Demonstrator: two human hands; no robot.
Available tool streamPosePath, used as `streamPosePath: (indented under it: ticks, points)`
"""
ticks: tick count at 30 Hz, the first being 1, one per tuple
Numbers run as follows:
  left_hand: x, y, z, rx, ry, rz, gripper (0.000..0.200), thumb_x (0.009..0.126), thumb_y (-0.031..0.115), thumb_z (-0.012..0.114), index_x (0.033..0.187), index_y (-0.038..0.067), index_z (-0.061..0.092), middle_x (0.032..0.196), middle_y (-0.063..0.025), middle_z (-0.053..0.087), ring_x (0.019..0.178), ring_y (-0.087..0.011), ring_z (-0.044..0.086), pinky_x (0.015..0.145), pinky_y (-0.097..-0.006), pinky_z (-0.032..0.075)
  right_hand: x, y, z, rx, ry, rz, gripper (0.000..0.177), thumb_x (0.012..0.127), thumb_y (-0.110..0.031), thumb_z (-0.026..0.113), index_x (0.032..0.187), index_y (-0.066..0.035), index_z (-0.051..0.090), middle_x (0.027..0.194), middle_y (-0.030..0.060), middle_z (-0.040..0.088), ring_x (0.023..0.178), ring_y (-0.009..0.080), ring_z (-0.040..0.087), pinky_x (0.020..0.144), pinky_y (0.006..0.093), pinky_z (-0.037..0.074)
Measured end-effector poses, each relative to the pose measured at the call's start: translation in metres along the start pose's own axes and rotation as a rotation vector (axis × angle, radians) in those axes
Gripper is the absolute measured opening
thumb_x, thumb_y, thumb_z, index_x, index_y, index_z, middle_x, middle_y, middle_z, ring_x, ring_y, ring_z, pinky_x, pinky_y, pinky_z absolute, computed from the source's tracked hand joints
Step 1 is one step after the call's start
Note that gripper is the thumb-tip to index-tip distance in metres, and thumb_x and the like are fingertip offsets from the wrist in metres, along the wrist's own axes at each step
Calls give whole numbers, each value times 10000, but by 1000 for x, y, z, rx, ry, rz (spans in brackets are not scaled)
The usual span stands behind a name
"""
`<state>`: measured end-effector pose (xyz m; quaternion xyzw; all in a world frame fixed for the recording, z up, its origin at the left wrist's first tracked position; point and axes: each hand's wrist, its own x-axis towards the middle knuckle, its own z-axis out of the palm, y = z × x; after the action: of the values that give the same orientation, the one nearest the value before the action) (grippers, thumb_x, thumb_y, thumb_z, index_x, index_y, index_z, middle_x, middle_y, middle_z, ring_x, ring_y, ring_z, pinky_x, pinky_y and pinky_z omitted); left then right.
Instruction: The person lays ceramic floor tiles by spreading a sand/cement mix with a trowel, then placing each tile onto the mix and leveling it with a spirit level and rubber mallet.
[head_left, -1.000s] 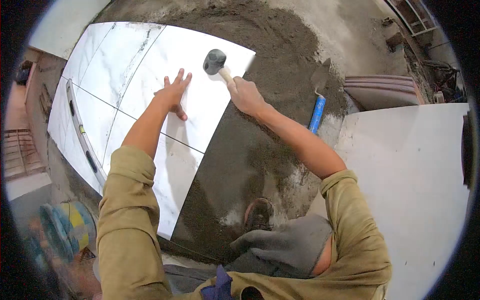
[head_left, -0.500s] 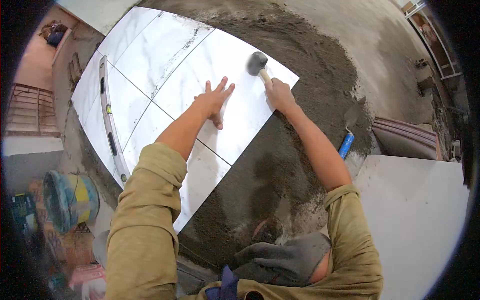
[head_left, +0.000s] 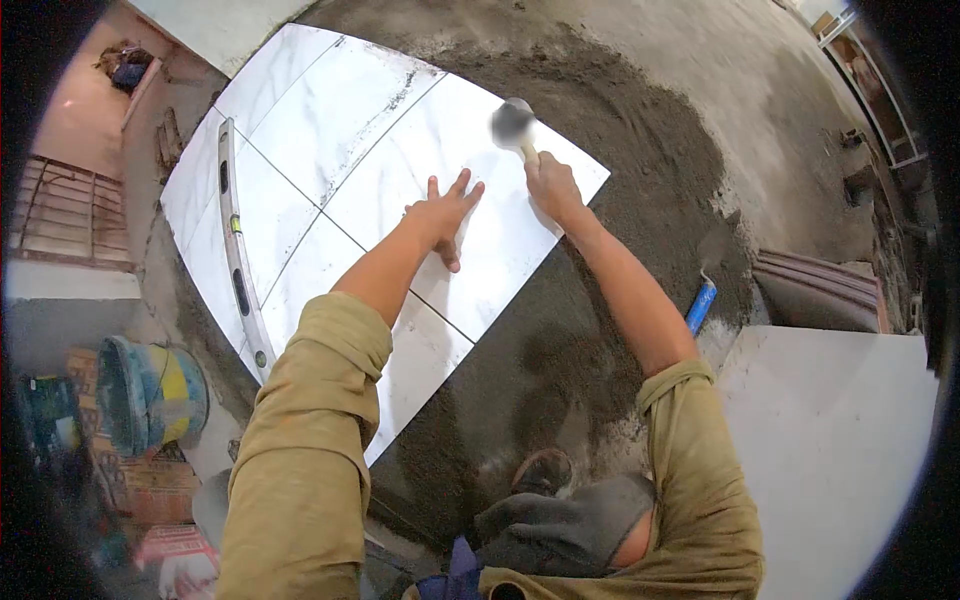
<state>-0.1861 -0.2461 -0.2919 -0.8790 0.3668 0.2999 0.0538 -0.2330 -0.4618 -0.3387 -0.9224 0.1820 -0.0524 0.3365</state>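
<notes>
White marbled tiles lie on dark grey mortar in the middle of the view. My left hand rests on one tile with its fingers spread, holding nothing. To its right, my right hand is wrapped round the pale handle of a mallet. The mallet's dark head is blurred and hovers over or touches the tile near its far right corner; which one I cannot tell. A spirit level lies along the tiles on the left.
Dark mortar spreads around the tiles. A blue-handled trowel lies in it on the right, near stacked brown tiles and a large white slab. A dirty bucket stands at the left. My foot shows below.
The view has shifted slightly, so the tiles appear a little lower and further right. Both hands keep nearly the same places on or over the tile, and the mallet remains in my right hand.
</notes>
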Motion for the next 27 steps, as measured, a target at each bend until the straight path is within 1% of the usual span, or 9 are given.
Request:
streamPosePath:
  ticks: [2, 6, 7, 8, 10, 12, 20, 25, 27]
  points:
    - [2, -2, 0, -16, -15, 20, 1516, 421, 160, 985, 1583, 322, 25, 1659, 18, -92, 1478, -494, 50, 988, -778, 382, 2, 9, 6, -12, -43, 46, 396, 991, -327, 458, 1041, 44, 587, 894, 287, 684, 871, 462, 672, 773, 533, 537]
    - [28, -21, -13, -119, 182, 99, 822, 722, 373, 837, 1432, 149, 489, 1511, -163, 407, 1302, -481, 437, 1067, -519, 418, 8, 26, 25, -169, 2, -84, 370, 990, -318, 462, 989, 33, 580, 849, 270, 686, 799, 444, 684, 731, 531, 546]
    - [48, -45, -3, -293, 468, 102, 493, 869, 409, 678, 1256, 108, 630, 1300, -194, 577, 1155, -395, 556, 1020, -455, 442, -1, 12, 13, -189, 4, -52, 364, 991, -321, 459, 967, 25, 571, 820, 255, 686, 750, 434, 684, 706, 533, 547]
    - [79, -67, 1, -202, 677, 96, 444, 893, 360, 654, 1245, 92, 622, 1255, -229, 581, 1155, -377, 566, 990, -464, 465, -9, 1, 7, -209, -1, -16, 359, 992, -324, 456, 945, 16, 562, 790, 239, 686, 701, 423, 685, 680, 536, 549]
    - [108, -78, -25, -72, 595, -130, 431, 957, 381, 534, 1280, 98, 572, 1251, -232, 550, 1114, -441, 561, 914, -546, 491, -12, -2, 10, -181, 21, 12, 348, 1001, -310, 445, 944, 16, 551, 736, 220, 671, 644, 399, 671, 620, 514, 538]
    - [149, -87, -48, -64, 487, -276, 484, 984, 409, 456, 1390, 147, 477, 1410, -205, 400, 1299, -436, 405, 975, -652, 408, -9, -1, 12, -163, 55, 37, 337, 1011, -297, 433, 944, 15, 539, 681, 200, 656, 587, 376, 657, 559, 492, 526]
    - [260, -143, -84, -62, 280, -367, 631, 993, 468, 366, 1578, 308, 189, 1518, -256, 331, 1358, -476, 399, 1079, -617, 354, -10, 2, 9, -120, -3, 61, 336, 1009, -303, 445, 921, 9, 531, 615, 171, 643, 507, 359, 640, 484, 491, 513]
    - [245, -134, -79, 36, 333, -306, 627, 981, 427, 419, 1539, 179, 282, 1457, -271, 421, 1336, -466, 427, 1074, -591, 376, -7, -8, 2, -121, -51, 84, 326, 1004, -292, 449, 948, 17, 535, 664, 187, 664, 559, 365, 664, 498, 473, 524]
    - [229, -128, -63, 123, 366, -242, 614, 962, 417, 474, 1460, 70, 378, 1494, -254, 371, 1342, -453, 411, 1066, -613, 371, -5, -8, 7, -187, -44, 108, 362, 997, -323, 423, 1007, 22, 534, 759, 210, 695, 689, 404, 703, 655, 535, 558]
